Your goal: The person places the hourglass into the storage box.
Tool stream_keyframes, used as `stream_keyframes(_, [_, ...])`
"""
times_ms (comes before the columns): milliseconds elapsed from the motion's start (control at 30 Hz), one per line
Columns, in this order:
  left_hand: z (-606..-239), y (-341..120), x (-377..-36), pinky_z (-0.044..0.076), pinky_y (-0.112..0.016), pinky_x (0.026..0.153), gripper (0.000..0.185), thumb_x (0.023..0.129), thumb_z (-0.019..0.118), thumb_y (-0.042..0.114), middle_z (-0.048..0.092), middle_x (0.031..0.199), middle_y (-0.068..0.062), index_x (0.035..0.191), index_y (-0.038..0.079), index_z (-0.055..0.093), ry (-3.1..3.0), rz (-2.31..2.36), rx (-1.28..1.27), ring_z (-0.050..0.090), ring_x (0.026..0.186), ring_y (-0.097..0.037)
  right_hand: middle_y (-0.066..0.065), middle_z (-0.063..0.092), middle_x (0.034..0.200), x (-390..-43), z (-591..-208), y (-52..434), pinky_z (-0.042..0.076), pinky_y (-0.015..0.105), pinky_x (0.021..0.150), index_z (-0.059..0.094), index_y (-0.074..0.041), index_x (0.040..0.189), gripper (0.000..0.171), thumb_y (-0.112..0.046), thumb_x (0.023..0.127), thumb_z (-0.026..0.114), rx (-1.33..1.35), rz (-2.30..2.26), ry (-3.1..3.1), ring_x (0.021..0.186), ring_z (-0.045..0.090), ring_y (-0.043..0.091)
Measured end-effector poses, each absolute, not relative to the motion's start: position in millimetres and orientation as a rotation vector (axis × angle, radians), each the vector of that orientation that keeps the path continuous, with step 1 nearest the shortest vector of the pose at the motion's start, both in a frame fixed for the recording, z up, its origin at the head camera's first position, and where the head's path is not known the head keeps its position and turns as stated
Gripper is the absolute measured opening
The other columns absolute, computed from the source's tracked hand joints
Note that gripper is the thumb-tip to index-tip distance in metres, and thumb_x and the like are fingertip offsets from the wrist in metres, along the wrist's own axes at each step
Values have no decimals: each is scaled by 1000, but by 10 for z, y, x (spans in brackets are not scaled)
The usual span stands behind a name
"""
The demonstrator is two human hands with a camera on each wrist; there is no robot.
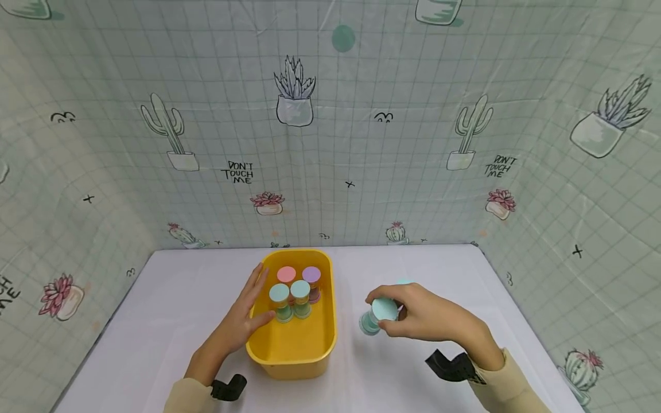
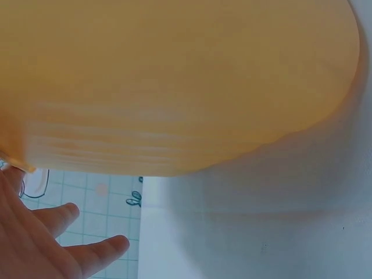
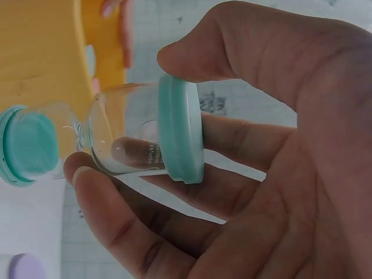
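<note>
My right hand [image 1: 431,312] grips an hourglass-shaped sand timer [image 1: 384,310] by its upper end, tilted over the white table. In the right wrist view the timer [image 3: 182,131] has teal caps, clear glass bulbs and teal sand in the far bulb; thumb and fingers close round the near cap and bulb. My left hand [image 1: 242,318] lies at the left rim of a yellow bin [image 1: 294,371], fingers extended and thumb over the rim. Inside the bin stand a pink-capped timer [image 1: 286,274], a purple-capped timer [image 1: 311,275] and two teal-capped timers [image 1: 279,293].
Another teal cap [image 1: 405,281] shows partly behind my right hand. A lilac disc [image 3: 26,267] appears at the lower-left corner of the right wrist view. The white table [image 1: 170,315] is backed by a grid-patterned cloth [image 1: 330,143] with cactus drawings.
</note>
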State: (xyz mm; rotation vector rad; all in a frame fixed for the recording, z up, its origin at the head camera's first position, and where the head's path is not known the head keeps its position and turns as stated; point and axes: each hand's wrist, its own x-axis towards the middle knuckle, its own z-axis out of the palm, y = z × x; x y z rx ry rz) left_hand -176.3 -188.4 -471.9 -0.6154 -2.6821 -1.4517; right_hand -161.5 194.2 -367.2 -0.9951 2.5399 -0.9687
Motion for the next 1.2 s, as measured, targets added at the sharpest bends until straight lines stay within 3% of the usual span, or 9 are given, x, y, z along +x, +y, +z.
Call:
stream_keyframes(233, [-4752,-1882,-1744,12,-78,118,82,99,63,25,4,173,-20,165,6,18,-2671,-1448,-615,9,156,-52,-8,70,94,-1741,-3401,1673,61,27,60,65,-16,126,33,-15,93,67,-1030,-960,2449,63,65,5])
stream_keyframes(400, [-4754,-1887,-1746,11,-77,118,77,101,60,20,4,173,-19,164,5,18,-2660,-1444,-616,9,156,-51,-11,68,99,-1830,-3296,1409,61,25,71,67,-18,124,33,-15,91,67,-1140,-906,2442,77,64,5])
stream_keyframes(867, [-4730,-1899,-1776,10,-77,119,72,104,56,19,4,173,-19,164,4,20,-2670,-1427,-633,8,157,-50,-7,69,98,-2085,-3295,860,57,19,71,68,-15,119,30,-18,90,67,-1299,-687,2351,77,62,3])
stream_keyframes(1033, [-4733,-1893,-1779,10,-77,119,69,105,54,21,4,174,-18,164,6,22,-2668,-1445,-630,7,157,-50,-3,69,110,-2154,-3351,738,55,19,77,68,-11,124,37,-11,87,68,-1322,-583,2276,87,60,7])
stream_keyframes(1200, [-4732,-1889,-1772,10,-77,119,71,104,56,19,4,173,-19,164,5,21,-2667,-1437,-638,8,157,-50,-6,68,111,-2225,-3428,619,52,18,81,70,-16,122,32,-18,90,72,-1323,-460,2284,94,58,8])
